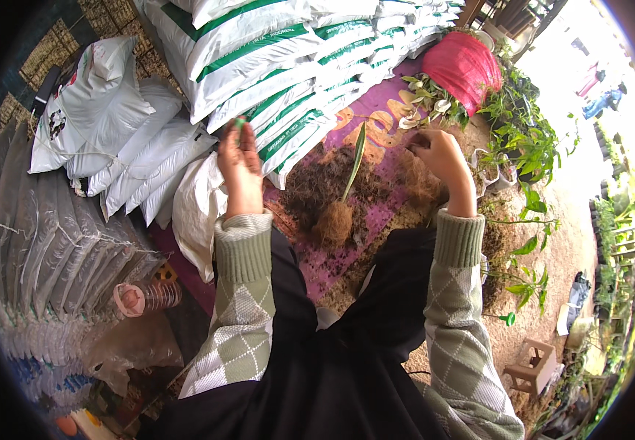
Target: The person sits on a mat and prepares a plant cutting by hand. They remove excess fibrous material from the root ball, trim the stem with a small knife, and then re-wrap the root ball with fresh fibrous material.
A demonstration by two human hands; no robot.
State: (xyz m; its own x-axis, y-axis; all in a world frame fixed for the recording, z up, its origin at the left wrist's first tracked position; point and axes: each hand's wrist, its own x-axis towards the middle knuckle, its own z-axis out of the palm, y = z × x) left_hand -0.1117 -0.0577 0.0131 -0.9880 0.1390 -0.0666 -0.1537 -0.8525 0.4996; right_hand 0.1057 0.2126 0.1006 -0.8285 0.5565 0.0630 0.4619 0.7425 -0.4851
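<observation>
A seedling with one long, narrow green leaf point(357, 158) stands in a round brown fibrous root ball point(333, 224) between my knees. Dark loose soil point(314, 187) is heaped behind and around it. My left hand point(242, 167) is raised by the stacked white bags, apart from the plant, its fingers stretched away from me; a bit of green shows by the fingertips. On the other side, my right hand point(438, 158) has its fingers curled together above a pile of brown fibre point(420, 180). What those fingers hold, if anything, is hidden.
White and green bags point(259, 44) are stacked ahead; more white sacks point(90, 103) lean at left. A purple mat point(376, 216) lies below. Leafy plants point(530, 147) and a red bag point(467, 70) stand at right, a clear plastic container point(147, 299) at lower left, a small stool point(533, 367) at lower right.
</observation>
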